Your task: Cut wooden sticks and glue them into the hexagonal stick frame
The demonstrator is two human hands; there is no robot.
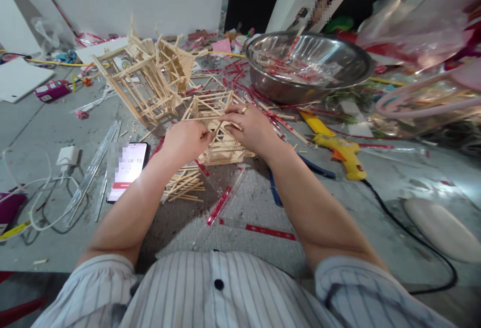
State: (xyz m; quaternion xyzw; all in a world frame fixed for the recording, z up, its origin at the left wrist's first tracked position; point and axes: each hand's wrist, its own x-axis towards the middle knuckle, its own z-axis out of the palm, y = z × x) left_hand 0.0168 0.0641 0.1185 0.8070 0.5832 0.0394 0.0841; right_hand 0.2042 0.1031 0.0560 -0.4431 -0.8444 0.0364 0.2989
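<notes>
A small frame built of thin wooden sticks [225, 155] stands on the floor in front of me, its top partly covered by my hands. At its left side, my left hand [188, 140] is closed, with thumb and forefinger pinched at a thin wooden stick [210, 119] on top. My right hand [250, 127], with a ring on one finger, reaches over the frame from the right, its fingertips closed on the stick work there. Beside my left wrist lies a pile of loose sticks [184, 185]. Behind to the left, a taller stick structure [141, 85] leans at an angle.
A steel basin [311, 87] with red-and-clear wrappers stands behind right. A yellow glue gun [347, 157] and blue-handled pliers [317, 166] lie to the right. To the left are a phone [130, 170] showing a timer and a white charger [68, 157] with cables. Wrappers [220, 205] litter the floor.
</notes>
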